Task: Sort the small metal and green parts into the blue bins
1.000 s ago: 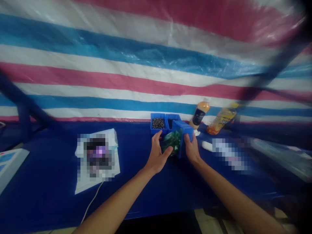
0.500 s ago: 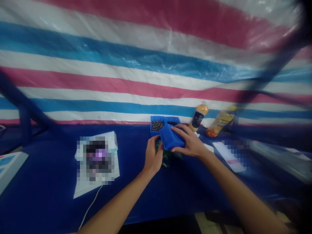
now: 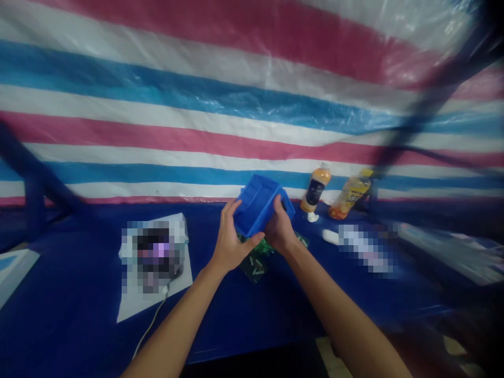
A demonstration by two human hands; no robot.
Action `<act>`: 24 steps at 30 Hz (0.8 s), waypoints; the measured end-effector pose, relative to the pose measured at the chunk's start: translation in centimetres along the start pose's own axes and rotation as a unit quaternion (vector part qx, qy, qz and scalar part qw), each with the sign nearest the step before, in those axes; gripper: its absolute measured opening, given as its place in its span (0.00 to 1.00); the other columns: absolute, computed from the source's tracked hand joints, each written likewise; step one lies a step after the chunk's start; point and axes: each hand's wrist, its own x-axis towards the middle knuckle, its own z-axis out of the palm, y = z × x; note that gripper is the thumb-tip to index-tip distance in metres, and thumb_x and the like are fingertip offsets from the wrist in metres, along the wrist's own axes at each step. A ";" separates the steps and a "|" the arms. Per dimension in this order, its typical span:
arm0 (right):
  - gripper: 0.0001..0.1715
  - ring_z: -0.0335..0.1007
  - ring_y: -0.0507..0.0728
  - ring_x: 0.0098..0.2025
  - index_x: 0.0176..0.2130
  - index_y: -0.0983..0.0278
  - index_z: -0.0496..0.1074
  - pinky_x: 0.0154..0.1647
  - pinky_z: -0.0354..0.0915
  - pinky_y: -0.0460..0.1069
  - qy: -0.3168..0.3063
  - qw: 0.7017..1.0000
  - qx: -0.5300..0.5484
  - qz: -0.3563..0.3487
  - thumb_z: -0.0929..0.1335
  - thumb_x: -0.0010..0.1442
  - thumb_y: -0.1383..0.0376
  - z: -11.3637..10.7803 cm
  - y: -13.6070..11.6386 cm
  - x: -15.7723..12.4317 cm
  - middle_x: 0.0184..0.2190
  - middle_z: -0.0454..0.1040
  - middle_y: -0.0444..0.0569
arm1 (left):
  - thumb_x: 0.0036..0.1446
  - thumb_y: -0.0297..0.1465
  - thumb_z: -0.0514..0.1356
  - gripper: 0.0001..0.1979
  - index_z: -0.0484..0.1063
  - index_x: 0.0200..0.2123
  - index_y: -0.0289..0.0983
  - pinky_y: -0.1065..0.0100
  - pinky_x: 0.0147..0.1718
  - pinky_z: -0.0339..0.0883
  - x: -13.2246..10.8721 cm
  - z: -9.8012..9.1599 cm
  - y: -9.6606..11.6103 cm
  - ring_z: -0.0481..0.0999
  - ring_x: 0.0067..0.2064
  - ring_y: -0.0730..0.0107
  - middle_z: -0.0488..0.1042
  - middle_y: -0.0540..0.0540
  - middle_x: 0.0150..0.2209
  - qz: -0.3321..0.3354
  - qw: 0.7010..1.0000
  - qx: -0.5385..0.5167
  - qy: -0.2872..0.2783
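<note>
At the far left, a pale panel (image 3: 11,268) is cut off by the frame edge, resting on the blue-covered worktop (image 3: 74,299). A sheet of white paper (image 3: 177,278) lies further right, its lower corner close to the front of the worktop. A heavily pixelated object (image 3: 151,252) is placed on it, and a white cable (image 3: 151,320) is run from the paper over the front edge.

Near the middle, a blue plastic bin (image 3: 255,205) is held up at a tilt by both hands. The left hand (image 3: 232,236) is spread against the bin's lower left side, and the right hand (image 3: 280,226) is curled around its right side. Nothing is pinched; the bin is gripped between the two hands. Green circuit boards (image 3: 254,265) are scattered on the worktop directly beneath them, with blue cloth extending toward the front edge.

To the right stand an orange-capped bottle (image 3: 316,188) and a leaning yellow bottle (image 3: 350,195), both near the rear edge against a striped tarpaulin (image 3: 252,126). A white tube (image 3: 331,237) and a pixelated packet (image 3: 364,248) lie nearer the front.
</note>
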 end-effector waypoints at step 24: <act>0.13 0.77 0.63 0.46 0.44 0.66 0.74 0.44 0.68 0.52 -0.113 0.664 -0.739 -0.011 0.62 0.66 0.68 0.9 1.4 3.4 0.41 0.78 0.60 | 0.62 0.39 0.57 0.15 0.73 0.47 0.39 0.48 0.61 0.60 2.0 0.6 -8.5 0.61 0.64 0.45 0.57 0.37 0.62 -0.132 0.969 0.207 0.023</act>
